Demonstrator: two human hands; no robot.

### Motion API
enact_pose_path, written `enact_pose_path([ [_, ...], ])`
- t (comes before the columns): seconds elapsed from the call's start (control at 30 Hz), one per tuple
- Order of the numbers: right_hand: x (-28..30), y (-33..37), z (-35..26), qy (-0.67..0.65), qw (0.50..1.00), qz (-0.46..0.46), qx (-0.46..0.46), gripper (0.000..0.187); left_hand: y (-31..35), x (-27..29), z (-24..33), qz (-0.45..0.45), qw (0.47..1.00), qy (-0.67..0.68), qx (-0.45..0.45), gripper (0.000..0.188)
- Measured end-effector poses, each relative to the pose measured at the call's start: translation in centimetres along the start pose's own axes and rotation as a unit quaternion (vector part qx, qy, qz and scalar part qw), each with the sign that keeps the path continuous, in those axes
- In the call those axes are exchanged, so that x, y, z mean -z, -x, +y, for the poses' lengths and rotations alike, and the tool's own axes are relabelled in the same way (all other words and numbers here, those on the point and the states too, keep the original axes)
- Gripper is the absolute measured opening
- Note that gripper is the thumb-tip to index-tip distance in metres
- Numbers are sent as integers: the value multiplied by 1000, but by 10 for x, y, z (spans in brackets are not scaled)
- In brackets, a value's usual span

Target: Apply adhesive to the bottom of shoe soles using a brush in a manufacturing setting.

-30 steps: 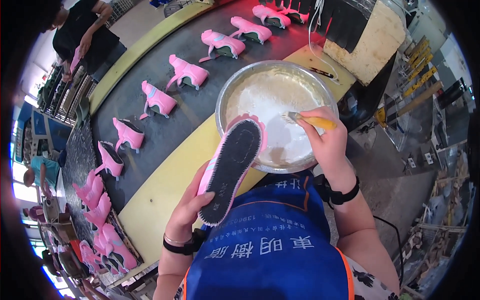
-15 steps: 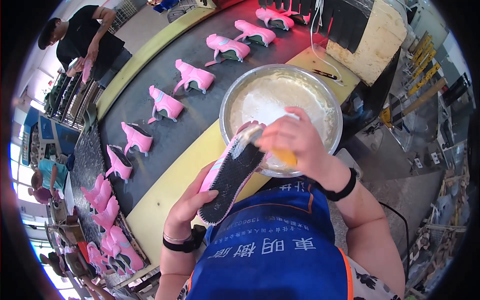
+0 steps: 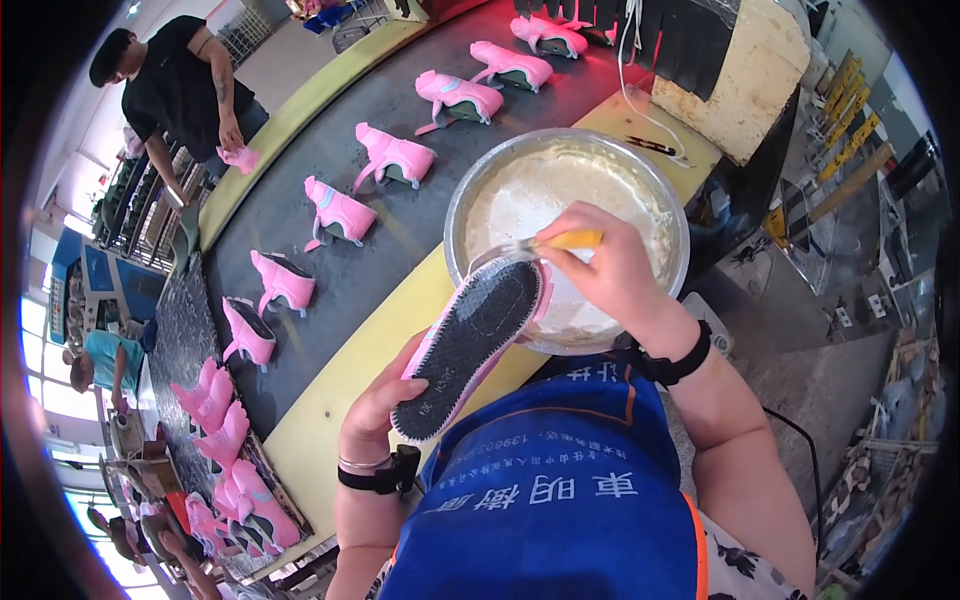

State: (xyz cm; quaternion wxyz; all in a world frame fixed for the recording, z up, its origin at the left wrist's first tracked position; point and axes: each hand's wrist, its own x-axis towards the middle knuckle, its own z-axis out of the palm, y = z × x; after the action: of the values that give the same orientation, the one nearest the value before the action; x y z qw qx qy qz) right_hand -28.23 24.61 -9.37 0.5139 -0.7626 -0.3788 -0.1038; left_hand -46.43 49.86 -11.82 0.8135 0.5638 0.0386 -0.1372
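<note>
My left hand [image 3: 375, 400] grips a pink shoe upper [image 3: 468, 345] by its heel end, thumb on the black stitched underside, which faces up. The toe end points away, over the near rim of a metal bowl [image 3: 684, 225] of creamy white liquid [image 3: 505, 200]. In my right hand [image 3: 612, 265] is a brush [image 3: 577, 240], its yellow handle pinched between thumb and fingers. The bristles, pale with liquid, are at the toe edge of the upper; fingers and toe partly hide the contact.
Pink uppers [image 3: 395, 160] stand spaced along a dark conveyor belt [image 3: 405, 235] with yellow borders. More uppers [image 3: 235, 440] are heaped at the left. Across the belt, a co-worker [image 3: 185, 90] holds a pink upper. A pen-like tool [image 3: 650, 146] and white cable lie beyond the bowl.
The brush has gone from the underside near the toe to the toe's far edge. The shoe upper has turned slightly. The co-worker's hands have moved down and apart toward the belt.
</note>
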Motion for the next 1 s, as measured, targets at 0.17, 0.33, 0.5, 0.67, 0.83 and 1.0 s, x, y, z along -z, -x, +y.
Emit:
enact_pose_path([
  [0.17, -3, 12, -1, 37, 996, 48, -66, 9, 0, 3, -13, -1, 1000, -7, -14, 99],
  [0.33, -20, 21, -9, 23, 996, 62, -59, 14, 6, -1, -22, 14, 1000, 14, -23, 100],
  [0.5, -20, 25, -14, 91, 986, 96, -99, 18, 14, 0, -28, 15, 999, -26, -39, 100],
  [0.67, -36, 29, -13, 0, 989, 104, -103, 18, 21, 0, -35, 27, 995, -79, -53, 98],
  [0.83, -33, 67, -28, 64, 985, 80, -142, 19, 30, -5, -41, 44, 992, -92, -70, 95],
  [1.0, -36, 93, -55, 4, 990, 50, -132, 20, 37, -10, -42, 60, 993, -73, -65, 95],
])
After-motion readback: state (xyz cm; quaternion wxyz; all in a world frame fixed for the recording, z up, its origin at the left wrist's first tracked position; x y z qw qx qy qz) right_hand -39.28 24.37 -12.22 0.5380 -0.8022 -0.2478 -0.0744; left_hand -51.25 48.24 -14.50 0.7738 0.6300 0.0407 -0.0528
